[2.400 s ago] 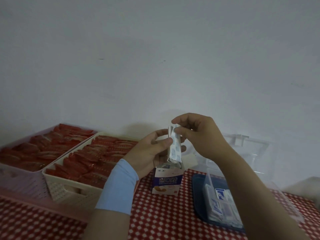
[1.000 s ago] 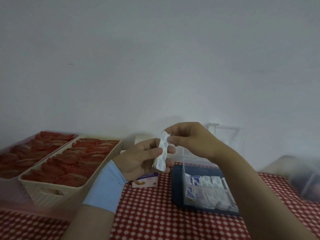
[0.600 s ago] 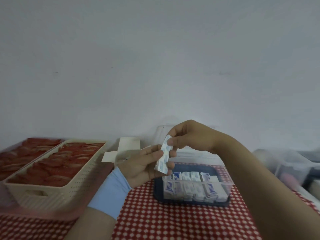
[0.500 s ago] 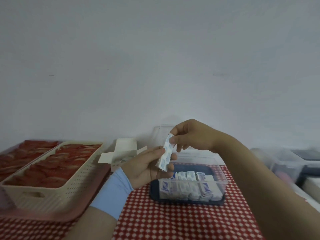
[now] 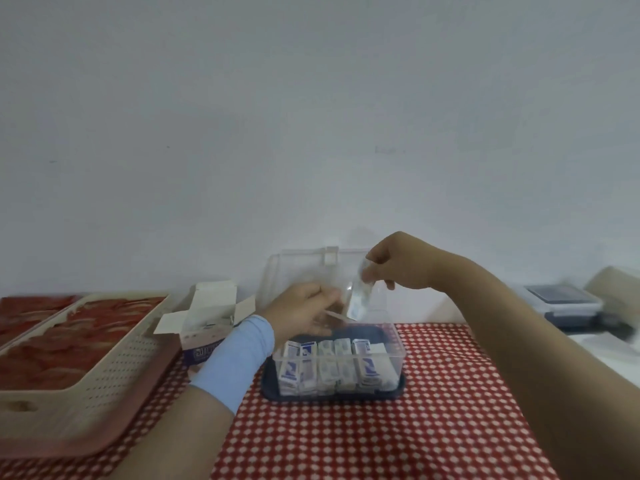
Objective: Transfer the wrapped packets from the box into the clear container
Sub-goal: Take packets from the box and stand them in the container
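My right hand (image 5: 401,265) pinches the top of a white and blue wrapped packet (image 5: 358,301), which hangs upright over the clear container (image 5: 396,344). A row of similar packets (image 5: 332,367) stands inside it along the front wall. Its clear lid (image 5: 298,271) stands open at the back. My left hand (image 5: 301,315), wearing a light blue sleeve, hovers over the container's left end with relaxed fingers reaching toward the packet; motion blur hides any contact. The open white and purple box (image 5: 207,327) stands left of the container, behind my left forearm.
The container rests on a dark blue tray (image 5: 332,394) on a red checked cloth (image 5: 381,445). At the left a cream perforated basket (image 5: 86,375) of red packets sits on a pink tray (image 5: 138,420). A lidded clear tub (image 5: 564,304) stands far right.
My right hand has carried the packet to the right, from above the box to over the clear container. My left hand has let go of the packet's lower end. The view has turned right.
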`<state>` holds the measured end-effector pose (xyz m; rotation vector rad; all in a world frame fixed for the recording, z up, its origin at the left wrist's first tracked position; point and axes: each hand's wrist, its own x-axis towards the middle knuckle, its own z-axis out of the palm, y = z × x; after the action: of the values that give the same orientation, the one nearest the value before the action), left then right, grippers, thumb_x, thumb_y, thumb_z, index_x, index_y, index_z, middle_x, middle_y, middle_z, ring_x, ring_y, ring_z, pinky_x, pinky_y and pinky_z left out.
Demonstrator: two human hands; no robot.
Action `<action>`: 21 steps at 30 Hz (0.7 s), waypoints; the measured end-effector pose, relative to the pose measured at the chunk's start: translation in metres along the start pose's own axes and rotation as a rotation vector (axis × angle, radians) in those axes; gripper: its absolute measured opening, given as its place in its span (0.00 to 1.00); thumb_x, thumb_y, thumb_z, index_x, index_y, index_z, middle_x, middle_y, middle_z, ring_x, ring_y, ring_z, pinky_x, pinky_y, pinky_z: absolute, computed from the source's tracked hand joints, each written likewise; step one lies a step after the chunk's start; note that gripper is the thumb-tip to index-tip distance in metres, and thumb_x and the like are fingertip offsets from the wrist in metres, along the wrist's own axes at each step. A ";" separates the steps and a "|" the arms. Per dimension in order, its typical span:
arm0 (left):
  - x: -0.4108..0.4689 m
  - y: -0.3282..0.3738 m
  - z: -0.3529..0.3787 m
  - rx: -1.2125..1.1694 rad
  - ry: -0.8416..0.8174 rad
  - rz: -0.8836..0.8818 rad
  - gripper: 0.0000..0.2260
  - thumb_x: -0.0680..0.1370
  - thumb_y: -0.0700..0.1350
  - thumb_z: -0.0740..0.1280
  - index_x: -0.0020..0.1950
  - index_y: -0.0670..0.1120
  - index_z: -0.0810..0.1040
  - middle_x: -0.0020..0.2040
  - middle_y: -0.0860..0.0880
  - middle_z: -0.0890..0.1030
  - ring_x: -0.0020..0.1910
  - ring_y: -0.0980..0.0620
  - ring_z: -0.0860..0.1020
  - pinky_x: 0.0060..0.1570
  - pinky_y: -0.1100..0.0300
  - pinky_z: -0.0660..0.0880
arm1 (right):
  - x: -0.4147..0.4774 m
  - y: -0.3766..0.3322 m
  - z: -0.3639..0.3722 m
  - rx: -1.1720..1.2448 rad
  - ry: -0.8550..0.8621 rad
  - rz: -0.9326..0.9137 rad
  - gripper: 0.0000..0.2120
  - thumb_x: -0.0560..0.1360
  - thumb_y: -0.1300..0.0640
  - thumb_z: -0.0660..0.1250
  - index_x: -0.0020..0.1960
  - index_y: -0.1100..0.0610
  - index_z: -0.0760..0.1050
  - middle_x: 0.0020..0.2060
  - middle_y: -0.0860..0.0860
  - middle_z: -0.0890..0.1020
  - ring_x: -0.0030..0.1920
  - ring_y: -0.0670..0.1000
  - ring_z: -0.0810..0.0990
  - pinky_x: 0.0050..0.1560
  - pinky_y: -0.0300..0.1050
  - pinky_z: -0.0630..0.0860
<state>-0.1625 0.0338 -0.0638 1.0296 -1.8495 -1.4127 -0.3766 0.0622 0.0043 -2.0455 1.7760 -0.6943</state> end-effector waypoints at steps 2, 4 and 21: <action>0.006 -0.002 0.004 0.494 0.058 0.090 0.12 0.81 0.54 0.62 0.48 0.47 0.80 0.46 0.51 0.83 0.45 0.51 0.82 0.49 0.56 0.78 | 0.003 0.017 0.002 -0.120 -0.042 0.065 0.04 0.74 0.58 0.73 0.42 0.58 0.85 0.32 0.51 0.84 0.28 0.45 0.76 0.30 0.37 0.73; 0.008 -0.002 0.012 0.675 -0.046 0.120 0.14 0.79 0.60 0.63 0.47 0.52 0.80 0.44 0.55 0.81 0.45 0.55 0.78 0.49 0.58 0.74 | 0.006 0.030 0.010 -0.221 -0.093 0.103 0.03 0.74 0.58 0.73 0.42 0.55 0.85 0.37 0.50 0.86 0.28 0.45 0.77 0.31 0.37 0.75; 0.031 -0.038 0.041 1.176 -0.368 0.023 0.15 0.69 0.62 0.61 0.33 0.52 0.68 0.49 0.45 0.76 0.50 0.48 0.72 0.54 0.45 0.76 | 0.013 0.045 0.078 -0.552 -0.197 0.139 0.13 0.73 0.52 0.74 0.56 0.54 0.83 0.48 0.49 0.84 0.48 0.50 0.83 0.54 0.47 0.80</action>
<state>-0.2040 0.0227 -0.1110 1.2610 -3.0449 -0.3779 -0.3683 0.0378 -0.0831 -2.1860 2.1273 0.0552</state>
